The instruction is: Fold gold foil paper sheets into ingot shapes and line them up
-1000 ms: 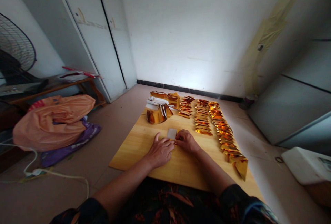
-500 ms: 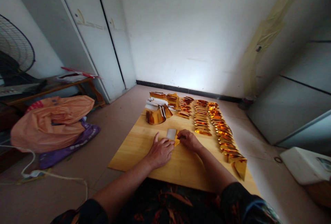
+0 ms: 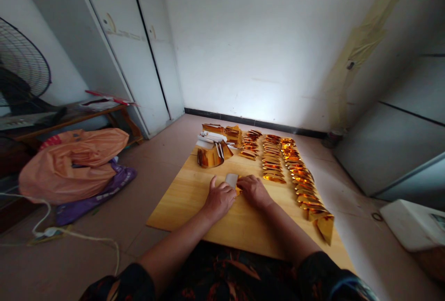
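On the wooden board (image 3: 187, 199) lies a small sheet (image 3: 231, 180), pale on top with gold foil showing at its right and lower edge. My left hand (image 3: 219, 200) presses on its lower left part, fingers bent together and thumb raised. Close on the right, my right hand (image 3: 255, 191) has its fingers together on the gold edge, which they partly hide. Beyond the hands stands a curved stack of gold sheets (image 3: 209, 157). Rows of folded gold pieces (image 3: 273, 159) run along the right part of the board.
An orange bag (image 3: 73, 162) and a purple bag (image 3: 97, 199) lie on the floor at left, near a white cable (image 3: 86, 236). A fan (image 3: 24, 65) stands behind them. A white box (image 3: 410, 224) is at right.
My right hand has turned flatter and come down over the gold edge, closer to my left hand. Less gold foil shows between the hands. The view has shifted slightly.
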The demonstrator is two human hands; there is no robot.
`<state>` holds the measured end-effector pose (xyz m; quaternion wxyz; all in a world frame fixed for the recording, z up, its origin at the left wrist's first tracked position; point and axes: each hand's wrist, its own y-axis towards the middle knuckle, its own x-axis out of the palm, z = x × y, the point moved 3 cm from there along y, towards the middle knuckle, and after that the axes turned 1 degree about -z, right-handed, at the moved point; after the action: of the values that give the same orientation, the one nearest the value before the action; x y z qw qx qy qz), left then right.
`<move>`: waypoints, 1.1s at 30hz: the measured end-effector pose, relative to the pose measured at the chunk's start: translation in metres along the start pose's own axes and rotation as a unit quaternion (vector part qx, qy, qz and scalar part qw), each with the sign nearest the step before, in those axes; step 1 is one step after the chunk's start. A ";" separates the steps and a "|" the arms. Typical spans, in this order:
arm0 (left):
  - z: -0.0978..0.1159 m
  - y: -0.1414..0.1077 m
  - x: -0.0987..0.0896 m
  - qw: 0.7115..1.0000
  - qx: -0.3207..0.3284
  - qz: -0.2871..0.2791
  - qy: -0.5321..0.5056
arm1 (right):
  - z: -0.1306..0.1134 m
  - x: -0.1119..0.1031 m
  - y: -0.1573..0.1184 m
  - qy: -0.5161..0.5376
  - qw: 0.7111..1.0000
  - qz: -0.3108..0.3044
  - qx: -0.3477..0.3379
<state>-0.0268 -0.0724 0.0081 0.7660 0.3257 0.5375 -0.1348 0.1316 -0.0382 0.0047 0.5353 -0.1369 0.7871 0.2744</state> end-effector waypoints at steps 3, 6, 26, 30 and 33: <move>-0.008 0.002 -0.004 1.000 0.010 -0.007 0.004 | -0.008 -0.006 -0.007 -0.048 0.999 -0.024 -0.002; -0.021 0.003 -0.010 0.999 0.013 -0.025 0.020 | -0.019 -0.009 -0.012 -0.047 0.998 -0.035 -0.019; -0.034 0.000 -0.005 0.998 -0.010 -0.027 0.052 | -0.009 0.013 -0.011 0.021 0.995 0.011 -0.100; -0.035 0.000 -0.004 0.998 0.002 -0.023 0.058 | -0.010 0.013 -0.006 -0.041 0.992 -0.006 -0.119; -0.033 0.000 -0.004 0.997 0.006 -0.022 0.072 | -0.013 0.010 -0.006 -0.102 0.986 -0.025 -0.130</move>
<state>-0.0527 -0.0519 0.0043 0.7205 0.3267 0.5975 -0.1313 0.1208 -0.0494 -0.0027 0.5972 -0.1959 0.6822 0.3737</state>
